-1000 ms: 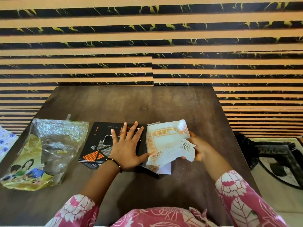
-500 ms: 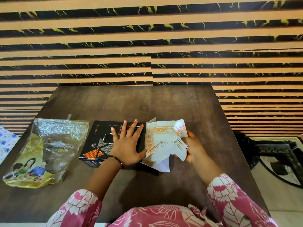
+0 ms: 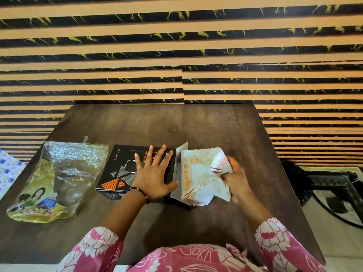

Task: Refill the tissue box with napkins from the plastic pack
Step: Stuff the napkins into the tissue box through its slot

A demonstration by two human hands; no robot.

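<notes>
A black tissue box (image 3: 117,169) with orange and grey triangles lies flat on the dark table (image 3: 176,124). My left hand (image 3: 154,175) presses flat on the box's top, fingers spread. The box's right end flap (image 3: 179,169) stands open. My right hand (image 3: 235,179) grips a fanned stack of white napkins (image 3: 198,173) with orange borders right at that open end. Left of the box lies the clear and yellow plastic pack (image 3: 55,183), crumpled and looking empty.
A striped black and tan wall rises behind the table. A blue-flowered cloth (image 3: 8,171) shows at the left edge. On the right, beyond the table edge, a dark metal stand (image 3: 337,187) sits on the floor.
My right hand has swung the napkin stack lower and closer to the box's open right end, with the napkins fanning out more. My left hand has stayed flat on the box.
</notes>
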